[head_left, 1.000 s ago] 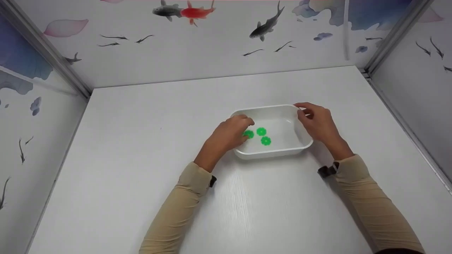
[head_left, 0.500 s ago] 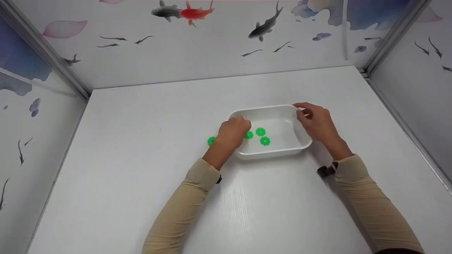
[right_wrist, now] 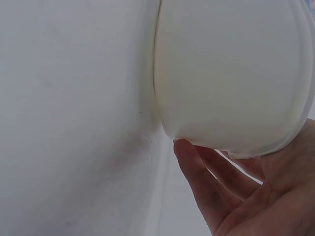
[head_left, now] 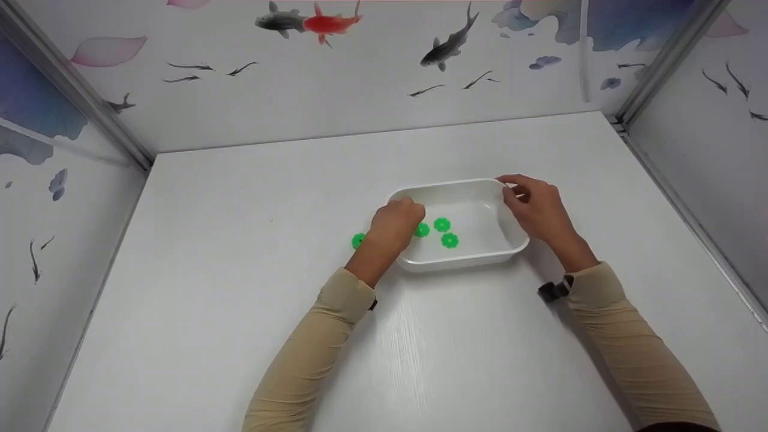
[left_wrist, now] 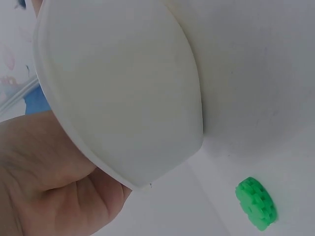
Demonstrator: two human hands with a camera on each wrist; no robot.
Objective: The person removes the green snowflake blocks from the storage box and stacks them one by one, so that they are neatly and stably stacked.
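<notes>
The right hand (head_left: 537, 210) is gripping the tub (head_left: 465, 260), ideally steadying it; whether the left hand (head_left: 396, 223), beside the discs (head_left: 442, 225), is grasping anything is unclear.

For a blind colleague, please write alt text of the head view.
A person's right hand holds the right end of a white tray; the left hand bends over its left end. Three green scalloped discs lie inside; a fourth disc, partly hidden, lies on the white table.

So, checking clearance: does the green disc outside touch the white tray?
Apart: the left wrist view shows tabletop between the green scalloped disc and white tray.
</notes>
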